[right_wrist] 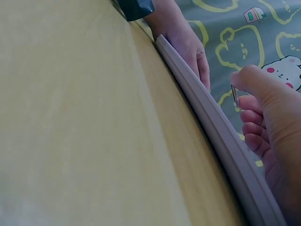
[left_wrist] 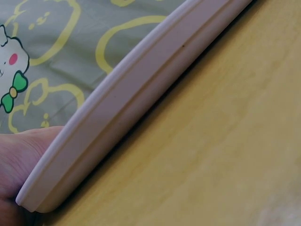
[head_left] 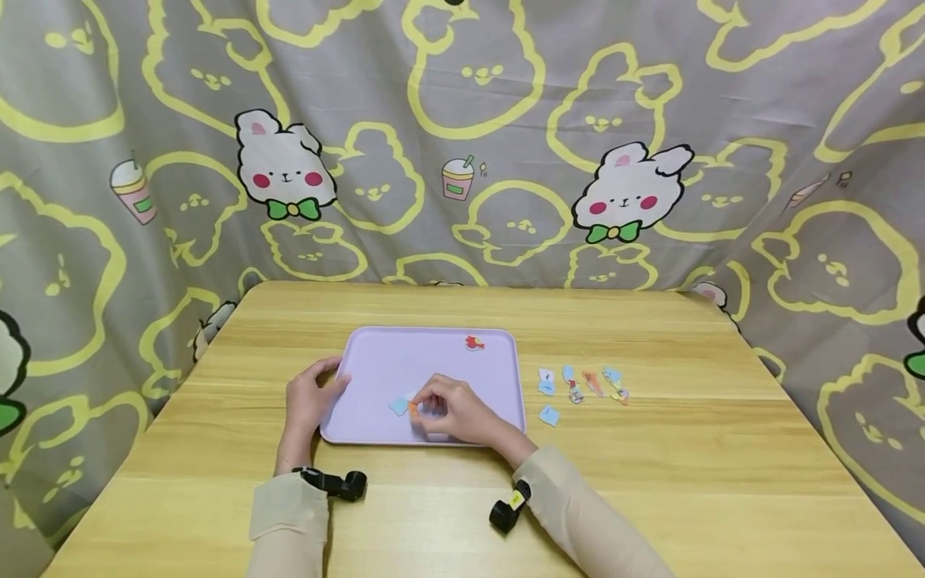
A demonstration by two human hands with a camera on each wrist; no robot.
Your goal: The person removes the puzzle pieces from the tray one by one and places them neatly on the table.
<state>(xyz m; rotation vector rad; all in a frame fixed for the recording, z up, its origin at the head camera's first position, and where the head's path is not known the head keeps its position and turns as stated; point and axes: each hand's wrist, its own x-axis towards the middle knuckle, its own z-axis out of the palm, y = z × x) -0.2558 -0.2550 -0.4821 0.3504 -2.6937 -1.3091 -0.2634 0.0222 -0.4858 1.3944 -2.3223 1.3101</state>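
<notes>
A lilac tray (head_left: 390,353) lies on the wooden table. My left hand (head_left: 311,399) holds its left rim, with the thumb over the edge and the fingers outside. Above the tray's front half, my right hand (head_left: 457,411) pinches a small thin piece (right_wrist: 234,94) between thumb and forefinger; in the head view this piece looks orange (head_left: 413,412). Close to those fingertips, a light blue puzzle-like piece (head_left: 398,405) lies on the tray, partly beside another pale one that the hand half hides. A red piece (head_left: 474,343) sits near the tray's far right corner.
Right of the tray, several small printed pieces lie on the table, among them a blue-and-white one (head_left: 547,381), an orange one (head_left: 592,383) and a light blue one (head_left: 549,415). A patterned curtain (head_left: 506,144) hangs behind the table.
</notes>
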